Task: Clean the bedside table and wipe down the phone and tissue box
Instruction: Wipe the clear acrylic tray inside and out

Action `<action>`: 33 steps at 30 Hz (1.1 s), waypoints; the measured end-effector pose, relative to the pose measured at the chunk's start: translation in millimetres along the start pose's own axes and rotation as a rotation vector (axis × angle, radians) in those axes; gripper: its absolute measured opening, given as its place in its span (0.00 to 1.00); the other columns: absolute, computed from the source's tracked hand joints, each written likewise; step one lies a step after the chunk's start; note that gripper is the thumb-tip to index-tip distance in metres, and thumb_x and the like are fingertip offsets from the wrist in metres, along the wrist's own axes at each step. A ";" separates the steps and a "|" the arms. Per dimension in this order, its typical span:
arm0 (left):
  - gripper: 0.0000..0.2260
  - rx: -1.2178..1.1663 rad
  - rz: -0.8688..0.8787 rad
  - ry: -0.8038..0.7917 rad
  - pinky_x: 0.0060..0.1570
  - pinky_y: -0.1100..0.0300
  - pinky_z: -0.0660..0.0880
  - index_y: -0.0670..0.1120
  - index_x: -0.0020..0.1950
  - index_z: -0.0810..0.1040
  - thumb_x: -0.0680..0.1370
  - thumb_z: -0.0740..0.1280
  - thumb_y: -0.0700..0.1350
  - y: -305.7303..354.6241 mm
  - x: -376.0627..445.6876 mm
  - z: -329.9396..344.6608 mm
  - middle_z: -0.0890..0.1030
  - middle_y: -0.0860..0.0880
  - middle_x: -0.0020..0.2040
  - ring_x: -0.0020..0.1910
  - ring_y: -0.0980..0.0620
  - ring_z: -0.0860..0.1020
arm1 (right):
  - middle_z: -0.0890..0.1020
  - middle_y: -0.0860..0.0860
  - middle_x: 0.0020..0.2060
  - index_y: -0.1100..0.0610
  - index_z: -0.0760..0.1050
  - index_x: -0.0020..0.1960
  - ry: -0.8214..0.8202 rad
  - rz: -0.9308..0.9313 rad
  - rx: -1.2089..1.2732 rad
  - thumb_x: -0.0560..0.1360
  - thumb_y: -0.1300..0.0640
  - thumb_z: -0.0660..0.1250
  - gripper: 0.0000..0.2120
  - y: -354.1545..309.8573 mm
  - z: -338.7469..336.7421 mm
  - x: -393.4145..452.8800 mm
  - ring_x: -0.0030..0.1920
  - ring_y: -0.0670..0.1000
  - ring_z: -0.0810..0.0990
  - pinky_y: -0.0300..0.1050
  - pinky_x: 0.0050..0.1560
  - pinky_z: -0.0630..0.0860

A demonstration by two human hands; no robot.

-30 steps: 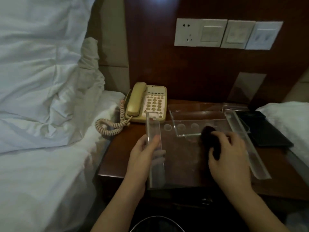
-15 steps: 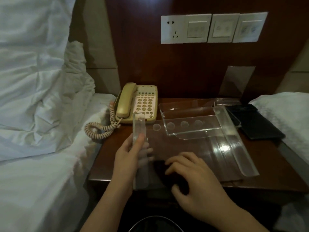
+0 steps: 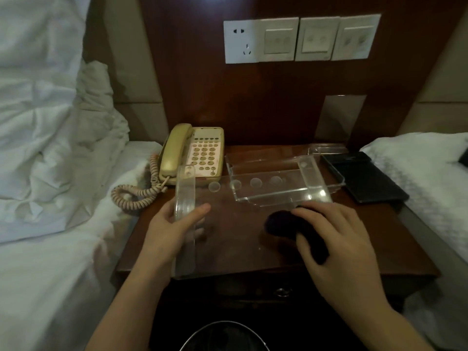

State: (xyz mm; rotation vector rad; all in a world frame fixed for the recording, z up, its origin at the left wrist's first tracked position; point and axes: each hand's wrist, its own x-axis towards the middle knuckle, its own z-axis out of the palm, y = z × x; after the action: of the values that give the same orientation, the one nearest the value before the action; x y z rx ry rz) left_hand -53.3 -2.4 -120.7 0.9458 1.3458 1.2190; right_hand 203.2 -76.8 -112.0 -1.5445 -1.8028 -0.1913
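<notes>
Left grip: left hand [image 3: 172, 229] clasps the raised left side wall of a clear acrylic tray [image 3: 228, 239], thumb on the inner face, fingers behind the wall.
Right grip: right hand [image 3: 334, 247] presses a dark cloth [image 3: 291, 224] onto the tray's flat base, fingers curled over the cloth.
Tray: lies on the front half of the bedside table [image 3: 395, 239], its near edge level with the table's front edge; a second clear acrylic holder [image 3: 283, 183] with round holes sits just behind it.
Phone: beige corded phone [image 3: 195, 155] at the table's back-left corner, handset on its cradle, coiled cord [image 3: 136, 196] trailing off toward the bed.
Tissue box: cannot tell which item this is.
Table right: flat black folder [image 3: 364, 176] at the back-right edge.
Wall: dark wood panel with a white socket and switch plates [image 3: 301, 39].
Beds: rumpled white bedding [image 3: 50, 148] on the left, another white bed [image 3: 430, 173] on the right.
Below: rim of a dark round bin [image 3: 225, 335] under the table front.
</notes>
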 end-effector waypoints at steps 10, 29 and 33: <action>0.37 0.097 -0.014 0.049 0.55 0.44 0.82 0.49 0.65 0.80 0.58 0.80 0.61 5.6 -9.1 13.6 0.87 0.48 0.53 0.50 0.46 0.86 | 0.70 0.45 0.70 0.41 0.75 0.61 -0.224 0.452 0.000 0.75 0.46 0.69 0.15 0.9 -12.1 23.4 0.57 0.50 0.79 0.39 0.47 0.71; 0.24 0.654 0.105 -0.058 0.51 0.56 0.79 0.53 0.41 0.83 0.75 0.59 0.70 3.9 -126.0 81.5 0.84 0.58 0.38 0.40 0.62 0.81 | 0.70 0.42 0.71 0.40 0.76 0.60 -0.157 0.540 0.213 0.75 0.47 0.71 0.15 -20.2 -17.2 6.1 0.64 0.49 0.75 0.46 0.60 0.73; 0.40 0.392 -0.507 -0.253 0.51 0.53 0.82 0.41 0.44 0.87 0.75 0.54 0.75 -29.5 -119.4 92.7 0.87 0.43 0.42 0.44 0.46 0.86 | 0.71 0.43 0.71 0.40 0.76 0.60 -0.156 0.550 0.195 0.75 0.47 0.70 0.14 -19.9 -16.5 5.5 0.64 0.50 0.76 0.51 0.61 0.75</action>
State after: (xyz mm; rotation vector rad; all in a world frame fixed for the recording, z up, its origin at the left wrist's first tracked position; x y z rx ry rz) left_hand 58.2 -108.6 -122.4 0.9116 1.5224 0.4446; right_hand 192.4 -86.9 -90.1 -1.8801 -1.3895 0.3653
